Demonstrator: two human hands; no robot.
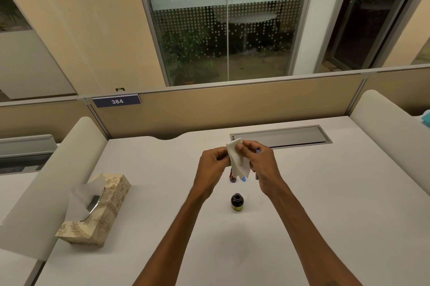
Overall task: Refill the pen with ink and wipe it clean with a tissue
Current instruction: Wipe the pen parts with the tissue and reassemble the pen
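So you've got both hands up over the worktop (162, 192), just beyond the ink bottle (236, 202). Your left hand (213, 167) and right hand (261, 164) are close together with a white tissue (238, 160) pinched between them. The right thumb presses on the front of the tissue and the left fingers (220, 154) are clenched on its edge, so both hands are grasping it. The tissue hangs down in a loose point toward the bottle.

The pen (258, 150) is mostly hidden. A bluish tip pokes out past your right fingers (250, 148), and the tissue looks wrapped around the rest. Can't tell exactly how the pen sits inside it.

The ink bottle stands upright on the worktop, below your hands and between your forearms, cap off, with a dark opening and a yellowish label. Just past the bottle, under the tissue, a few small coloured bits (237, 178) lie on the worktop, reddish, purple and blue. Too small to tell what they are.

Well to the left of the bottle sits a floral tissue box (102, 211) with a sheet sticking out of the top.
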